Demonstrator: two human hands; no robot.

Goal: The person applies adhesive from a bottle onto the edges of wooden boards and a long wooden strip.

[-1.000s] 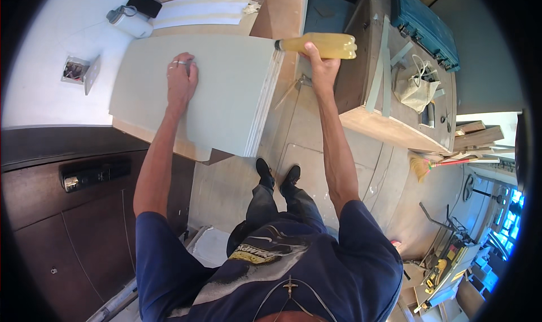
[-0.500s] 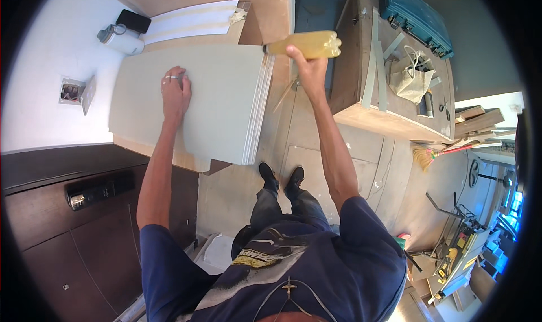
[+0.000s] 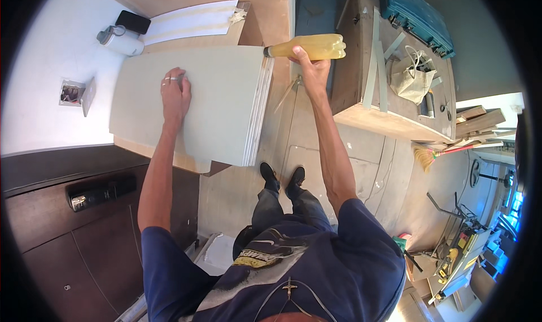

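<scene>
Yellowish liquid shows through a clear bottle [image 3: 323, 45] with a dark cap [image 3: 267, 51]. The person's right hand [image 3: 312, 68] is closed around its body from below, the thumb laid along the near side. The bottle is held roughly level, cap toward the left and base toward the right. The cap is close by the upper right corner of a stack of boards [image 3: 217, 107]; contact between the two cannot be confirmed.

The left hand [image 3: 176, 96], wearing a ring [image 3: 166, 79], rests on the grey top face of that stack with its fingers curled. Whether it encloses a small object cannot be determined. The stack's layered edges face right, and a pale wooden surface [image 3: 138, 149] projects beneath it.

Beyond the boards' far edge are a white flask [image 3: 124, 44] with a looped lid, a black rectangular object [image 3: 133, 22] and a long white sheet [image 3: 192, 24]. At left, a recessed wall box [image 3: 70, 92] is exposed, its cover plate [image 3: 88, 97] standing out to one side. A dark brown panel [image 3: 45, 254] with a black lock fitting [image 3: 101, 193] occupies the lower left.

To the right of the bottle, a wooden cabinet [image 3: 395, 121] bears a teal case [image 3: 418, 18] and a cream bag [image 3: 412, 80]. Further right, a broom [image 3: 424, 157] is noted near loose timber [image 3: 480, 122].
</scene>
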